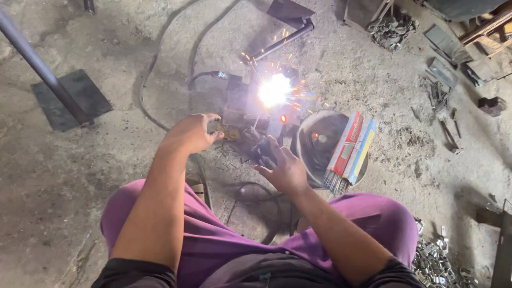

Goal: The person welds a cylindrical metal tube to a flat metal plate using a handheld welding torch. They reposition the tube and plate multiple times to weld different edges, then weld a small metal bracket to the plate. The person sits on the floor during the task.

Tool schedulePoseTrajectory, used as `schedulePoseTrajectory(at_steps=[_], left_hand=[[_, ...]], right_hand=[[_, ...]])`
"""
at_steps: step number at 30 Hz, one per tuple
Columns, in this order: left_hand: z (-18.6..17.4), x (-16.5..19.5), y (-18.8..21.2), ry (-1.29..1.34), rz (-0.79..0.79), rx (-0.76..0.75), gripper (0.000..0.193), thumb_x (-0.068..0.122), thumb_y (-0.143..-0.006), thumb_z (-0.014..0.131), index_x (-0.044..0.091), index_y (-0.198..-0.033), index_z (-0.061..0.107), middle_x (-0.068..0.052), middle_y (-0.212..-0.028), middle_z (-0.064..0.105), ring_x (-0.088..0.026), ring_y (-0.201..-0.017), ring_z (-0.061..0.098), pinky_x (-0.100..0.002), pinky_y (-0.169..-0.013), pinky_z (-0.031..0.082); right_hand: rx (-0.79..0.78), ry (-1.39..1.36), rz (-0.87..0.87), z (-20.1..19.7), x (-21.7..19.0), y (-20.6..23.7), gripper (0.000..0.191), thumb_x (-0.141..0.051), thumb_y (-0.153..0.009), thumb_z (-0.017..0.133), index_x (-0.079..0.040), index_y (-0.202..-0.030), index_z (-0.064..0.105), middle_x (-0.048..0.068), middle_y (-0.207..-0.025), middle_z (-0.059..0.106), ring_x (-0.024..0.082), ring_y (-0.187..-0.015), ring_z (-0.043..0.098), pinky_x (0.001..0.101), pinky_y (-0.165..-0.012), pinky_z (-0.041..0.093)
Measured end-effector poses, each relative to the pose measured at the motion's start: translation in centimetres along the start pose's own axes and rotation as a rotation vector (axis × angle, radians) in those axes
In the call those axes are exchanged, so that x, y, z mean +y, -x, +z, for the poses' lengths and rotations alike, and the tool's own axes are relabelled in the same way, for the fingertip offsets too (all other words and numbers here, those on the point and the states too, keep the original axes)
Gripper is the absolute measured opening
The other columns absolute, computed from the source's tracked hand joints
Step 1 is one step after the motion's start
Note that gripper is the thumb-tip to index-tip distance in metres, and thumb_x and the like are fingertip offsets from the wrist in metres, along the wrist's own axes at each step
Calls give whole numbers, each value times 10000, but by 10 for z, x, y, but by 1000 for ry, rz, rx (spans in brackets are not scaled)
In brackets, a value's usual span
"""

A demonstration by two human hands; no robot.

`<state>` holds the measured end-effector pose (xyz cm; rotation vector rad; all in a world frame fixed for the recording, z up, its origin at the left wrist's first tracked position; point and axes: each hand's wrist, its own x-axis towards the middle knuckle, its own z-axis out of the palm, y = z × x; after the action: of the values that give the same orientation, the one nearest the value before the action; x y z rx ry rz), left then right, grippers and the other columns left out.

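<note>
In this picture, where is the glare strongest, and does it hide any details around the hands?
In the head view, the welding arc burns out to pure white, hiding the joint beneath it; sparks streak outward. The right hand with the electrode holder shows dark against it. The left hand stays evenly lit. The floor lies in soft daylight, with faint shadows.

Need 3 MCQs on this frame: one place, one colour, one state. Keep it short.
1. Where are the rod boxes?
A. right of the right hand
B. by the left hand
C. on the lap

2. Colour of the trousers?
A. grey
B. purple
C. green

3. State of the arc?
A. unlit
B. lit, throwing sparks
C. hidden

A: the boxes lean on a dark bowl right of that hand.
B: both thighs show purple.
B: a white glare with sparks flying.
</note>
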<state>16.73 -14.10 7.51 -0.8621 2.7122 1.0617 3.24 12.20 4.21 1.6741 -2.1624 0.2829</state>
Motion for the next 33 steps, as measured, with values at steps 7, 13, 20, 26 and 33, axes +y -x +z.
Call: schedulePoseTrajectory(at_steps=[7,13,20,26,33], left_hand=[[-9,-9,-5,-15,14,-18,671,454,-870,755,212,-1460,548,-220,-1265,674,-387,-1177,651,-476,-1014,508],[-5,-26,-8,2,107,64,678,468,-851,773,161,-1425,586,-244,-1208,697,-401,-1133,679,-460,-991,531],[-10,-26,-4,0,29,-10,691,475,-875,746,214,-1478,532,-260,-1143,710,-400,-1098,688,-465,-970,533],[-9,-32,-11,22,66,95,633,443,-872,750,169,-1423,600,-243,-1154,723,-383,-1096,698,-442,-977,543],[2,-39,-22,135,95,195,576,388,-853,767,129,-1351,643,-169,-1274,685,-362,-1140,672,-432,-960,538]], right_hand=[[-109,-279,233,10,-11,-7,956,-483,-775,869,-125,-1544,429,96,-949,690,279,-795,705,397,-632,576],[-198,-187,304,10,-20,-10,968,-502,-716,893,-177,-1512,449,109,-914,671,302,-722,690,420,-602,568],[-234,-201,310,10,-25,-11,970,-508,-736,872,-196,-1530,412,119,-953,672,326,-747,698,442,-605,568],[-259,-195,326,8,-25,-12,985,-505,-727,874,-185,-1531,403,134,-961,679,334,-763,711,443,-616,578],[-246,-211,335,0,-26,-14,937,-504,-742,862,-184,-1506,425,138,-1021,710,339,-843,737,437,-651,593]])
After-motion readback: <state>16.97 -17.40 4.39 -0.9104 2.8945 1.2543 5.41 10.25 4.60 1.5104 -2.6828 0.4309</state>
